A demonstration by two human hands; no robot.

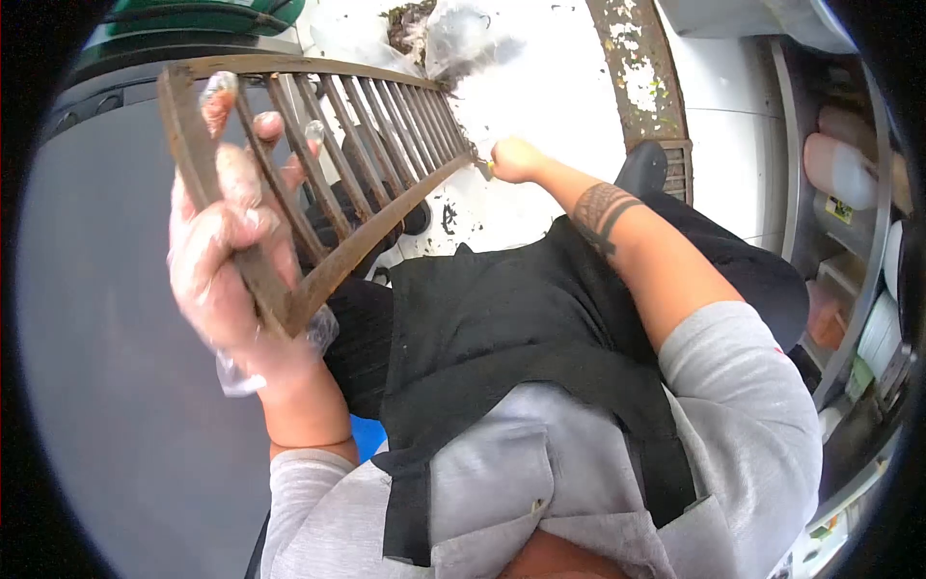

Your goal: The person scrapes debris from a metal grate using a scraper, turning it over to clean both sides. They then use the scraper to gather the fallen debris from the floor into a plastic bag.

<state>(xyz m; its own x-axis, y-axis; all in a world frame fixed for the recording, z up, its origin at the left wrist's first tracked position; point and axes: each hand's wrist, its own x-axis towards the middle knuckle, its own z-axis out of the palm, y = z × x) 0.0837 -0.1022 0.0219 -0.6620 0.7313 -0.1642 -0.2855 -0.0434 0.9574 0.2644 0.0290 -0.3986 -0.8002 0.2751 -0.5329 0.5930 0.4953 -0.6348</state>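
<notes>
A long brown, rusty-looking drain grate (pixel 338 238) is held up at a slant, its near end on the left and its far end toward the floor. My left hand (pixel 231 241), in a clear plastic glove, is closed round the near end bar, with fingertips showing between the slats. At the grate's far lower corner is my right hand (pixel 516 159), fingers closed. Something small, dark and yellow-green shows at its fingertips; I cannot tell what it is.
A debris-strewn drain channel (pixel 632 72) crosses the white tiled floor (pixel 550 87). Clear plastic bags (pixel 463 39) with dark waste lie beyond the grate. A grey surface (pixel 106 318) stands at left. Metal shelving (pixel 796 145) with containers (pixel 839 169) is at right.
</notes>
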